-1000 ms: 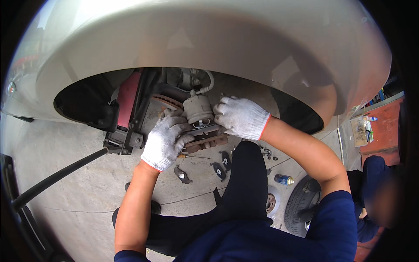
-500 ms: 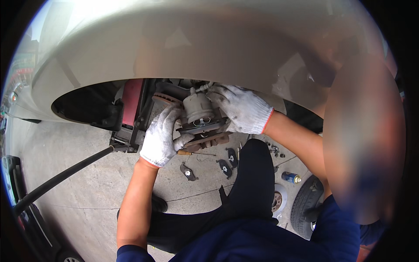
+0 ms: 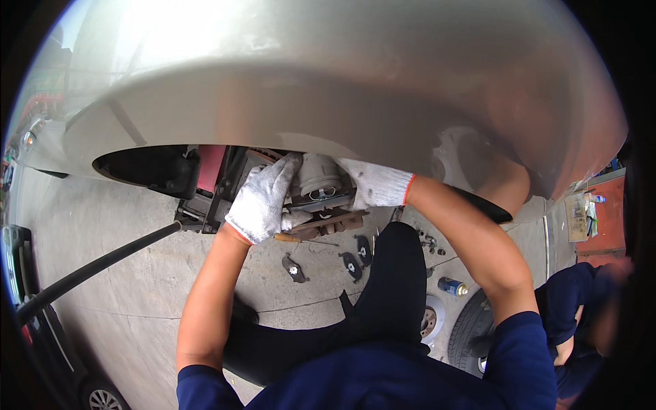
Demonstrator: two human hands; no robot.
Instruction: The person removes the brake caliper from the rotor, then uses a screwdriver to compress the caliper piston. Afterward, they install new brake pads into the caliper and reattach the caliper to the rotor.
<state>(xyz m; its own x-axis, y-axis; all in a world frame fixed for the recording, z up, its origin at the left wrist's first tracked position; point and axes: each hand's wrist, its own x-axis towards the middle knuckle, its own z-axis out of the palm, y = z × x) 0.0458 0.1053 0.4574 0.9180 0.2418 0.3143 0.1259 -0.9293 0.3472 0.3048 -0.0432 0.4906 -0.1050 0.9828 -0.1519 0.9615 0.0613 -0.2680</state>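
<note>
Under the lip of the car's wheel arch sits a grey brake caliper [image 3: 320,175], with a dark brake pad [image 3: 320,203] and a rusty bracket [image 3: 331,225] on its near side. My left hand [image 3: 262,198], in a white work glove, wraps the caliper assembly from the left, fingers at its top and thumb low by the bracket. From the right my gloved right hand [image 3: 376,184] grips the caliper's other side; its fingertips are hidden behind the caliper and the fender. Part of a brake disc [image 3: 272,155] shows behind my left fingers.
Brake pads [image 3: 294,268], an orange-handled screwdriver [image 3: 288,238] and small metal parts lie on the concrete below. A spray can [image 3: 452,286], a brake disc [image 3: 437,321] and a tyre [image 3: 468,335] are to my right. Another person [image 3: 570,301] crouches beyond. A long jack handle [image 3: 102,273] extends left.
My right hand has slid lower along the caliper's side, its fingers now under the fender. My view has shifted, so the fender covers more of the caliper. The other person has moved back.
</note>
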